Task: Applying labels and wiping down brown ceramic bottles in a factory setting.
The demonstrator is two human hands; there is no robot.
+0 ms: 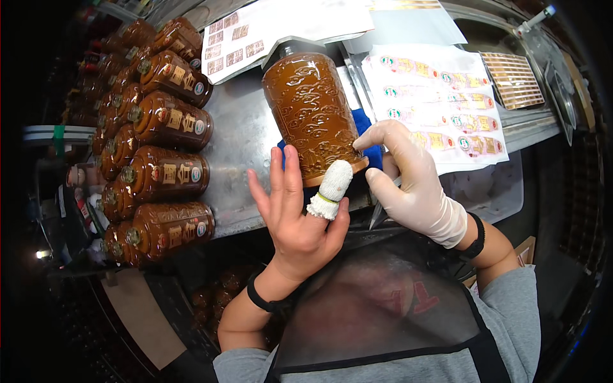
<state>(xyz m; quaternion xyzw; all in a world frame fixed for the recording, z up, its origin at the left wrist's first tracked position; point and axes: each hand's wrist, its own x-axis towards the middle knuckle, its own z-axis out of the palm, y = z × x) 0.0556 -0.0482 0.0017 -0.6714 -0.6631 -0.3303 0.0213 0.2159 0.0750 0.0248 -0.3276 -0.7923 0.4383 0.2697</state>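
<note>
A large brown glazed bottle (310, 108) with raised relief lies on its side, its base toward me. Its far end sits in a dark grey holder (297, 48), and blue cloth (365, 121) shows under it. My left hand (299, 220) is at the bottle's base, fingers spread and holding nothing; a white knitted finger cover (335, 182) with a green band is on its index finger. My right hand (412, 182), in a white glove, has its index fingertip at the bottle's lower right side, thumb held apart. Its other fingers are mostly hidden. Beneath the thumb shows a grey pointed edge.
Several labelled brown bottles (169, 172) lie stacked at the left of the metal table (233, 147). A sheet of colourful labels (440, 102) is at the right, beside a gold-striped sheet (513, 80). Another label sheet (268, 32) lies at the back. A translucent bin (488, 188) stands below the right edge.
</note>
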